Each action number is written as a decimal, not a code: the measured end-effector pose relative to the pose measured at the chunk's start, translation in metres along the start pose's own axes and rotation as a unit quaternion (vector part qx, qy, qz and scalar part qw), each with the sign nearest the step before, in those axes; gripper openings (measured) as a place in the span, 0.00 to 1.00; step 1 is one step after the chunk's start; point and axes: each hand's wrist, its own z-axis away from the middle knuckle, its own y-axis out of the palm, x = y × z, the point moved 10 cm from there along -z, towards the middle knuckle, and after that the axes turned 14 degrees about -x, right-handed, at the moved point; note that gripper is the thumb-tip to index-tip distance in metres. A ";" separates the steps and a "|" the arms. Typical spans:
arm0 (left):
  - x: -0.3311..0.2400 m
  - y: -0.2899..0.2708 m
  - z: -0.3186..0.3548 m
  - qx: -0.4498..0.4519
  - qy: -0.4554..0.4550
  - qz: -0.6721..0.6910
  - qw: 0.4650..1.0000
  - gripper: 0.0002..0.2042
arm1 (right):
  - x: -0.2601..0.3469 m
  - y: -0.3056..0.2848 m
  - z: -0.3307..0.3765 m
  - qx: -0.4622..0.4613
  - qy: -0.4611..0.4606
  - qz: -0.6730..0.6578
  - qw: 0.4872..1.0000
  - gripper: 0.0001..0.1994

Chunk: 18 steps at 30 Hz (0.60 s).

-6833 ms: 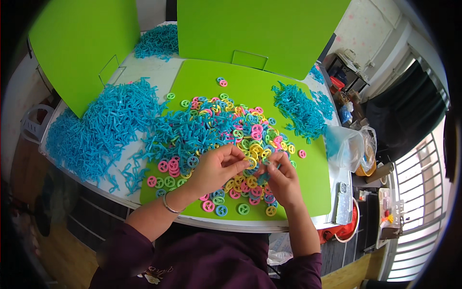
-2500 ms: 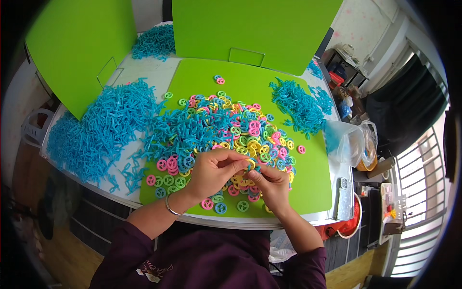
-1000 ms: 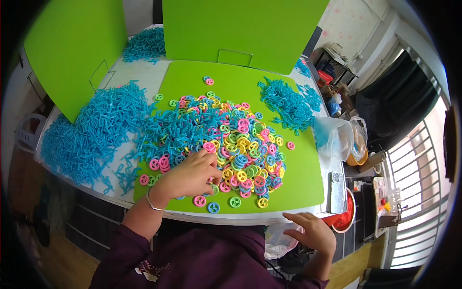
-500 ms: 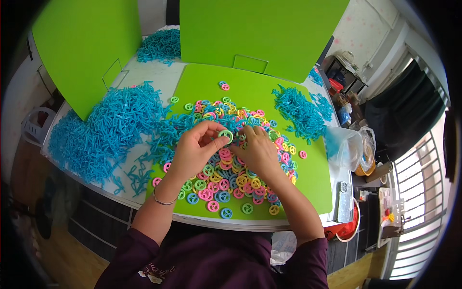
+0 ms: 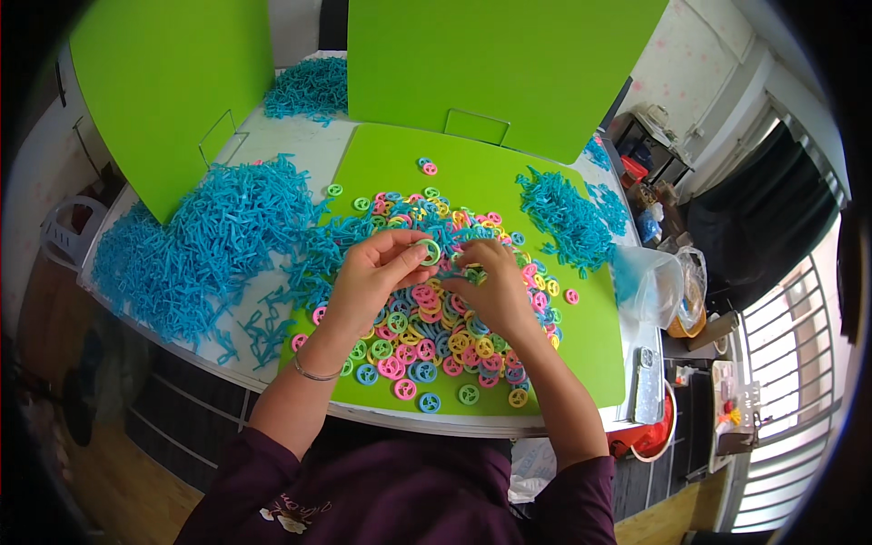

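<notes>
My left hand (image 5: 374,272) is closed, thumb and fingers pinching a small light-green plastic wheel (image 5: 431,253) with spokes. Beside it, my right hand (image 5: 496,283) hovers low over the heap of pink, yellow, blue and green wheels (image 5: 427,350). Its thumb and curled fingers are apart, and I see nothing gripped between them. Thin blue plastic pieces (image 5: 350,234) lie partly mixed into the wheels behind my left hand. Parts of the heap are hidden under both hands.
A large mound of blue pieces (image 5: 213,232) covers the table's left side; smaller piles lie at the far left (image 5: 309,86) and right (image 5: 565,218). Green boards (image 5: 495,64) stand upright at the back. A phone (image 5: 646,386) and a clear plastic bag (image 5: 647,282) are on the right.
My right thumb and fingers have spread apart over the heap. My left hand still pinches the green wheel, which has turned slightly. The whole view has shifted a little.
</notes>
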 end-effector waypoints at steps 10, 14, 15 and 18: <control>0.049 0.032 0.020 0.051 -0.101 0.033 0.993 0.09 | -0.031 -0.016 0.066 -0.049 0.419 -0.433 0.796 0.09; 0.050 0.030 0.023 0.020 -0.104 0.026 0.994 0.09 | -0.029 -0.015 0.069 -0.051 0.389 -0.400 0.828 0.11; 0.048 0.029 0.023 0.015 -0.093 0.013 0.995 0.09 | -0.029 -0.013 0.071 -0.050 0.391 -0.401 0.827 0.11; 0.044 0.028 0.023 0.011 -0.064 -0.011 0.998 0.08 | -0.029 -0.017 0.073 -0.056 0.363 -0.337 0.867 0.11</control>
